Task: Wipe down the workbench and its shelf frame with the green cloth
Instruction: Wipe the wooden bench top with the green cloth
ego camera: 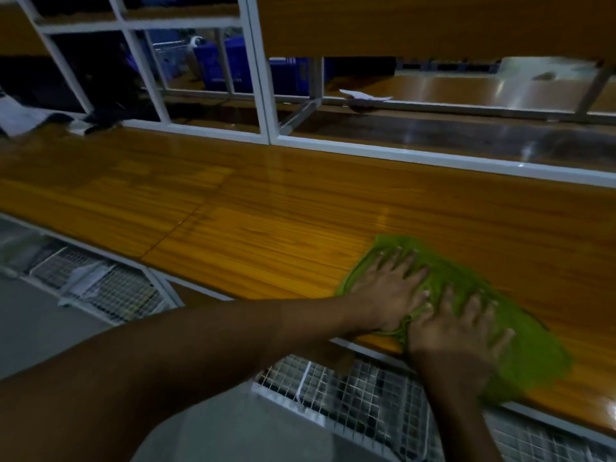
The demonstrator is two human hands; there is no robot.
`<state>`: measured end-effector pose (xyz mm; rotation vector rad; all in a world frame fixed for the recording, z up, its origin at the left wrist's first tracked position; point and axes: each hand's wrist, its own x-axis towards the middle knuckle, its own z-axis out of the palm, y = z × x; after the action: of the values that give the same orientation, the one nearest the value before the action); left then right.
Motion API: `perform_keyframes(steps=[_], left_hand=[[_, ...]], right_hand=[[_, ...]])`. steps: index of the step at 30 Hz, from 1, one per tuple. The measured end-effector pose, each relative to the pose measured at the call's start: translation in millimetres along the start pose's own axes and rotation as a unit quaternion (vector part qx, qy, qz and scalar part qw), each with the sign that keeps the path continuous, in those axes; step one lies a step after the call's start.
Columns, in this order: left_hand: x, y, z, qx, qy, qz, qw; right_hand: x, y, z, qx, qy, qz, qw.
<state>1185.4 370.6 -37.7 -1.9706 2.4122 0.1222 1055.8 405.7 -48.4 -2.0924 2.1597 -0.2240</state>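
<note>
A green cloth [530, 348] lies spread on the glossy wooden workbench [266, 208], near its front edge at the lower right. My left hand [390, 288] presses flat on the cloth's left part with fingers spread. My right hand [460, 331] presses flat on it just to the right, fingers also spread, the two hands touching. The white metal shelf frame [263, 78] stands upright along the back of the bench. A wooden shelf board [433, 25] sits at the top of the frame.
Dark and white fabric pieces [20, 115] lie at the far left of the bench. Blue crates [233, 65] stand behind the frame. A scrap of paper [363, 95] lies on the neighbouring bench. Wire mesh shelves [366, 391] hang under the front edge.
</note>
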Motion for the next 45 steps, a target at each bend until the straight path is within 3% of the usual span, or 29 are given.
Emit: perform_keyframes(steps=[4, 8, 15, 20, 28, 36, 41, 45], left_hand=[[-9.8, -37.6, 3.6, -0.013, 0.017, 0.039, 0.999], [-37.4, -102.5, 3.7, -0.031, 0.028, 0.016, 0.999], [-104.9, -231.9, -0.3, -0.02, 0.021, -0.091, 0.995], [-158.1, -292.2, 3.7, -0.008, 0.018, -0.182, 0.983], [-199.3, -259.8, 12.3, -0.013, 0.059, -0.207, 0.976], [-118.6, -223.6, 0.1, -0.041, 0.032, -0.115, 0.992], [-57.7, -258.4, -2.9, -0.018, 0.027, -0.121, 0.992], [-45.3, -302.8, -5.7, -0.012, 0.025, -0.143, 0.989]], right_hand=[[-15.0, -34.4, 10.7, 0.025, 0.006, -0.049, 0.998], [-27.3, -107.9, 21.6, -0.006, 0.02, 0.022, 1.0], [-47.7, -241.2, 42.4, -0.001, -0.024, -0.069, 0.997], [-63.1, -309.2, 50.3, 0.014, -0.063, -0.18, 0.982], [-82.7, -271.5, 54.3, 0.029, -0.031, -0.295, 0.955], [-27.5, -216.4, 33.1, -0.016, -0.062, -0.233, 0.97], [29.8, -254.8, 44.1, -0.018, -0.052, -0.162, 0.985], [52.7, -300.4, 55.2, -0.024, -0.038, -0.165, 0.985]])
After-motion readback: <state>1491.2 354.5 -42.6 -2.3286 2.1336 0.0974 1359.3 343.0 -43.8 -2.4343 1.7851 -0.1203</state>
